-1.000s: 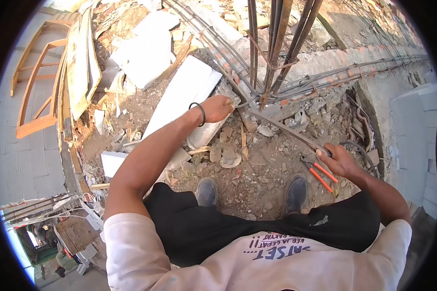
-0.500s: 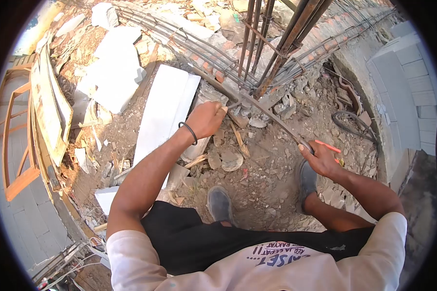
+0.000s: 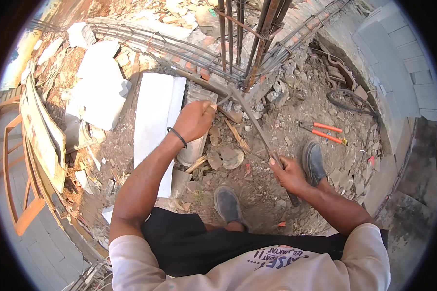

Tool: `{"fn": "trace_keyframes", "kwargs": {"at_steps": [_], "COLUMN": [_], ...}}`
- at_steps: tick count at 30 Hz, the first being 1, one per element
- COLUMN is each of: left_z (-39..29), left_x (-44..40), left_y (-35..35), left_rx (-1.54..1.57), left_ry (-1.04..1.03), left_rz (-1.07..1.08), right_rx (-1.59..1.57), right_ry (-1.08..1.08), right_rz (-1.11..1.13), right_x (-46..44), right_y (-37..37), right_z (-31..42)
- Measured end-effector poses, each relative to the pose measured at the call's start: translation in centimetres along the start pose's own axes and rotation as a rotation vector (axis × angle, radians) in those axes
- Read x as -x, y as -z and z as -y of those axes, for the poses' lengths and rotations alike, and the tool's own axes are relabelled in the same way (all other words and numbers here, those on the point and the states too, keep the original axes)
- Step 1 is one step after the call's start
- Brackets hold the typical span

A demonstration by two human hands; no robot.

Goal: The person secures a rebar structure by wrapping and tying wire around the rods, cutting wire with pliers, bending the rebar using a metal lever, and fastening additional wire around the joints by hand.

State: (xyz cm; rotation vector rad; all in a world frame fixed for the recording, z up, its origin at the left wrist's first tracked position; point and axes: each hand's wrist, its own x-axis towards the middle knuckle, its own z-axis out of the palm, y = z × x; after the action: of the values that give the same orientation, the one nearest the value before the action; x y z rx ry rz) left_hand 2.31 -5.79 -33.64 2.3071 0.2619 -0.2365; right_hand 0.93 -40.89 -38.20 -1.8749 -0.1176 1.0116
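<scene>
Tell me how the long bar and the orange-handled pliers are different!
The long bar is gripped in the right hand, but the orange-handled pliers lie on the ground. The bar is dull grey-brown, while the pliers have bright orange handles. The bar is also much longer than the pliers.

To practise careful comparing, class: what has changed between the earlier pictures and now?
The right hand has swung the metal bar inward, toward the feet, uncovering the orange-handled pliers on the ground. The camera's view has turned too. Nothing was let go: the left hand still grips the thin rod near the upright rods.
</scene>
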Motion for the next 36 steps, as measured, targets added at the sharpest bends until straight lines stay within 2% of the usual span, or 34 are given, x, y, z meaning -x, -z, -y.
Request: {"fn": "trace_keyframes", "kwargs": {"at_steps": [2,6,10,17,20,22,23,25,26,28,29,31,36], "left_z": [-0.3,0.6,0.6,1.1,1.0,0.9,0.8,0.8,0.9,0.9,0.7,0.4,0.3], "left_x": [0.0,-0.1,-0.3,-0.3,-0.3,-0.4,-0.3,-0.3,-0.3,-0.4,-0.4,-0.3,-0.5], "left_y": [0.2,-0.3,-0.1,-0.1,0.0,-0.1,-0.1,0.1,0.1,0.2,0.3,0.6,0.6], "left_rx": [-0.029,-0.021,-0.026,-0.018,-0.03,-0.024,-0.022,-0.017,-0.01,-0.009,-0.01,0.003,0.023], "left_ry": [0.004,-0.016,-0.023,-0.024,-0.016,-0.029,-0.039,-0.035,-0.034,-0.025,-0.019,0.014,0.028], "left_rz": [0.0,-0.029,-0.006,0.002,0.018,0.007,-0.011,-0.008,-0.004,0.003,0.013,0.031,0.036], "right_rx": [0.03,0.17,0.244,0.218,0.202,0.335,0.335,0.15,0.153,-0.292,-0.29,-0.42,-0.407], "right_ry": [-0.093,-0.035,-0.042,0.004,-0.061,0.077,0.077,-0.009,-0.008,-0.19,-0.191,-0.29,-0.337], "right_rz": [0.02,0.056,0.018,0.05,0.086,-0.036,-0.036,0.066,0.069,0.248,0.248,0.457,0.293], "right_x": [0.1,-2.0,-1.4,-2.1,-2.3,-2.2,-2.2,-2.0,-1.8,-1.1,-1.1,-1.2,-0.5], "right_y": [0.1,4.1,3.3,4.8,5.0,4.0,3.7,2.9,2.3,1.3,1.7,3.0,1.0], "right_z": [0.6,0.4,1.0,0.5,0.5,-0.3,-0.6,-0.9,-0.8,-0.2,0.0,0.5,0.8]}}
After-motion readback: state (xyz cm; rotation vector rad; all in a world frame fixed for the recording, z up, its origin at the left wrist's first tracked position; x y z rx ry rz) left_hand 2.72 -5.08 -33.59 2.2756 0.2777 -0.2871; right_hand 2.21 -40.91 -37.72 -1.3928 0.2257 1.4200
